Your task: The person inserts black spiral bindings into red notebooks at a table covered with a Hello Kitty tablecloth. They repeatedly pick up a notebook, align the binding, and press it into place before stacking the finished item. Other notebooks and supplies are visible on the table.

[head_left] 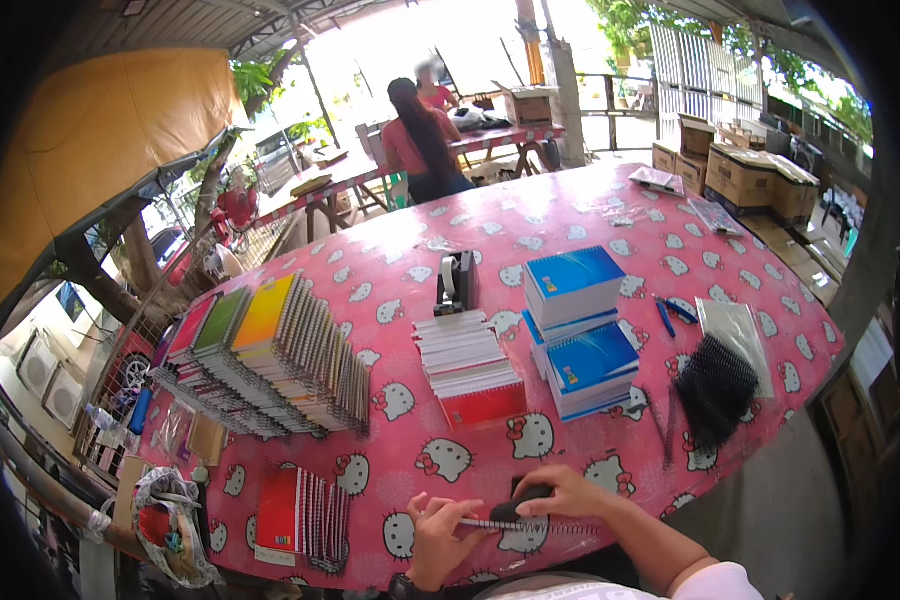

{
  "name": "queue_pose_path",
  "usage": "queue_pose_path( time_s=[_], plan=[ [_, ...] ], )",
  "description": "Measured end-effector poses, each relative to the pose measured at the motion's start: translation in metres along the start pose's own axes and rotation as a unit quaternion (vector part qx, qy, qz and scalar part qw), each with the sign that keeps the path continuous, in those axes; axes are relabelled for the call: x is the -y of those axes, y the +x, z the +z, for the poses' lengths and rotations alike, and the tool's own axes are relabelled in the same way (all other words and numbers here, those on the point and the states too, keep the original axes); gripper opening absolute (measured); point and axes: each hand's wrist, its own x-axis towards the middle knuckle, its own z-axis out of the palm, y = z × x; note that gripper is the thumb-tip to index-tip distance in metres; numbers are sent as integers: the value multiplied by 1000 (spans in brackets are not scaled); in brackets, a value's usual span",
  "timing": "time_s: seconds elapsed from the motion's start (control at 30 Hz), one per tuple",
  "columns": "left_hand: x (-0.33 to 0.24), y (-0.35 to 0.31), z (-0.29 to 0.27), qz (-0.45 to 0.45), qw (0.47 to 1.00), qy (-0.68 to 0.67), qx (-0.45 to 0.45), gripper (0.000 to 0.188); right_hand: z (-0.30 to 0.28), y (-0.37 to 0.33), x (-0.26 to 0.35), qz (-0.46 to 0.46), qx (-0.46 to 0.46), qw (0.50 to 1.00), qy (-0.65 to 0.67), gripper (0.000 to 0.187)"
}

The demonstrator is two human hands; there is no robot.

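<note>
At the near table edge, my left hand (444,533) is closed on one end of a thin notebook seen edge-on. A black wire coil (568,527) runs along it and sticks out past my right hand. My right hand (562,496) is closed over a smooth, rounded black object (522,503), pressed against the coil; its kind I cannot make out. Beyond my hands lies a stack of unbound red-covered booklets (482,402). Left of my hands are several red spiral notebooks (282,508).
Tall stacks of spiral notebooks (270,312) stand at left, a tape dispenser (457,283) mid-table, and blue-covered stacks (582,365) right of it. Blue-handled pliers (667,316) and a pile of black coils (715,390) lie at right. Two people sit at a far table; cardboard boxes (740,176) stand behind.
</note>
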Motion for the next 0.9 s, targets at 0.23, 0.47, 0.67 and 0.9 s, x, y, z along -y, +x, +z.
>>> queue_pose_path(
  time_s=[0.23, 0.47, 0.67, 0.9],
  plan=[
    [-2, 1, 2, -17, 1000, -19, -14, 66, -7, 18, 2, 86, -12, 976, -199, 53],
    [-3, 2, -4, -10, 999, -17, -26, 78, 0, 25, 1, 101, 4, 988, -114, 57],
    [37, -23, 0, -242, 852, -451, -111, 54, 15, 22, 8, -58, 24, 993, 99, 46],
    [41, -32, 18, -233, 806, -522, -154, 35, 23, 32, -4, -98, 33, 975, 196, 42]
  ],
)
